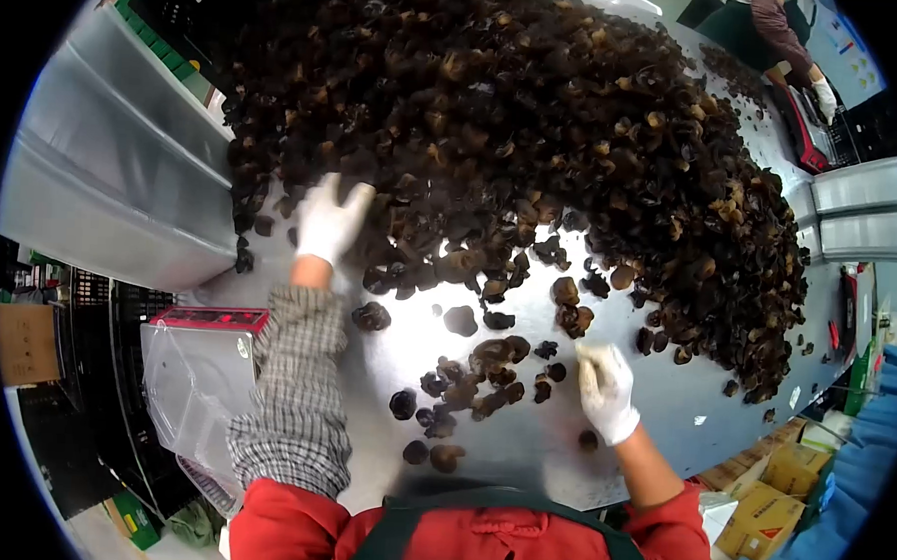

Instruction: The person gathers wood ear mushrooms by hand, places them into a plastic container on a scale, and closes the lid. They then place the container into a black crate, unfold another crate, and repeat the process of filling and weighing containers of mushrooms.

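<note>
A large heap of dark brown wood ear mushrooms (496, 112) covers the far part of the metal table (382, 427). My left hand (333, 217), in a white glove, reaches to the near left edge of the heap with thumb and fingers spread and nothing in them. My right hand (607, 395), also gloved in white, is over the bare metal at the right with its fingers curled together; whether anything is between them is hidden. Between my hands lies a small loose group of wood ears (469, 376), with several single pieces scattered around it.
A tall metal panel (124, 156) borders the table at the left. A clear plastic-covered scale with a red edge (207, 320) stands beside my left sleeve. Cardboard boxes (763, 519) sit low at the right. Across the table, a co-worker's gloved hand (825, 98) is by a red device (810, 146).
</note>
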The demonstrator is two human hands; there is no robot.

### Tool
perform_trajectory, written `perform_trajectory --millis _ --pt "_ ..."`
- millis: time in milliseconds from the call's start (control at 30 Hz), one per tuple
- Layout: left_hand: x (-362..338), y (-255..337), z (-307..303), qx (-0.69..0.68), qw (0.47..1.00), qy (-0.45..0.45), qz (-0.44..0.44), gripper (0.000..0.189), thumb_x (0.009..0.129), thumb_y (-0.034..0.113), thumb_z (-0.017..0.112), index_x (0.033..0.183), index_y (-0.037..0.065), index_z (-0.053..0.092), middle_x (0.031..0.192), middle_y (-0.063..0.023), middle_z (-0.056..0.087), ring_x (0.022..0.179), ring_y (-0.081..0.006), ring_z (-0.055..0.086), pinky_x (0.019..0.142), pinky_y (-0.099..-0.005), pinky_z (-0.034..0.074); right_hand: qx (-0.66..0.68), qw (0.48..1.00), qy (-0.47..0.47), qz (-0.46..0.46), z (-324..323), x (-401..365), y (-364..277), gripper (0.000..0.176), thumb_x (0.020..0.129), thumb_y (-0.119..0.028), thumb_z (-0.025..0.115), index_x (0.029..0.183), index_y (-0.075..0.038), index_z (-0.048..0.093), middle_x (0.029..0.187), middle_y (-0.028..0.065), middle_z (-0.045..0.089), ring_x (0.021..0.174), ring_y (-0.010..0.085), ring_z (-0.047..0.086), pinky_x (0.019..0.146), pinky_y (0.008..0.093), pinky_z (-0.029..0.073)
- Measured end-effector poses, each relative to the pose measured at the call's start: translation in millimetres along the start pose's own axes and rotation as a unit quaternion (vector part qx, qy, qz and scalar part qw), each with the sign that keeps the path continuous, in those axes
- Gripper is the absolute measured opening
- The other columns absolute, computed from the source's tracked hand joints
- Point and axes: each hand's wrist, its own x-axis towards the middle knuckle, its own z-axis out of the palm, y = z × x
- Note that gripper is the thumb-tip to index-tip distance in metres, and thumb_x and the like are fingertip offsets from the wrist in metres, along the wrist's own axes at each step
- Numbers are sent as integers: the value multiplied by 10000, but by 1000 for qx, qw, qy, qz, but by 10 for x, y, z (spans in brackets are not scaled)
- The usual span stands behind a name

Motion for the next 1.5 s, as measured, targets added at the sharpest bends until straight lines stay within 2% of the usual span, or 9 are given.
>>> perform_trajectory --millis 167,333,367,467,600,800,1067,1300,1500 --pt "-311 249 -202 -34 974 150 164 362 820 324 690 1005 12 693 1120 -206 613 1059 -325 590 932 -371 463 -29 987 -11 -158 350 1521 -226 211 816 -74 631 1018 -18 601 971 153 617 917 326 585 815 388 476" --pt "161 260 -16 139 949 205 193 569 836 474 636 1272 114 571 1419 -229 390 1307 -381 362 1076 -459 311 -262 956 2 -130 1147 2340 6 502 870 -434 557 1268 -129 537 1414 211 392 1317 369 340 1076 529 279" --pt "169 217 104 175 967 135 128 677 816 564 608 1343 151 510 1498 -251 245 1356 -422 254 1102 -507 254 -272 958 -35 -80 1276 2291 -47 544 869 -493 529 1286 -145 525 1459 205 334 1349 380 287 1096 569 210" --pt "-228 278 298 107 993 2 53 728 791 578 603 1371 153 488 1522 -228 207 1355 -413 280 1104 -506 272 -255 946 -134 -149 1275 1894 -316 501 841 -442 590 1226 -122 563 1337 190 461 1298 374 347 1054 551 280" --pt "-1161 305 46 59 979 -31 195 620 758 468 683 1266 127 579 1524 -237 195 1353 -437 270 1072 -555 301 -125 945 -147 -263 717 1256 -263 409 762 -255 696 1124 -83 610 1222 209 520 1168 373 477 989 449 399" --pt "-1450 -190 -96 123 990 18 60 806 725 489 734 1427 249 420 1545 -274 18 1418 -454 92 1120 -582 128 -171 966 -59 -183 -64 1255 -59 279 745 -143 677 1005 -43 684 1223 258 555 1158 389 512 979 456 416" --pt "-1822 104 91 97 980 -87 148 739 741 569 667 1346 169 523 1559 -231 25 1417 -463 63 1094 -657 72 -191 942 -116 -252 1064 1101 -339 491 858 -411 587 1241 -103 566 1314 231 487 1265 383 414 1046 530 324" --pt "-2948 -444 -201 45 965 -142 215 635 693 356 778 1234 82 590 1511 -307 150 1403 -460 140 1110 -580 151 -186 966 -75 -161 45 587 -71 228 756 -184 688 936 -44 699 1154 211 599 1115 363 546 969 437 430" --pt "-2681 -162 98 -14 976 -20 215 724 725 409 748 1321 85 493 1496 -288 216 1371 -443 236 1115 -577 149 -160 959 -116 -202 1009 717 -563 543 856 -391 587 1275 -51 527 1305 259 494 1239 399 446 1048 494 342"
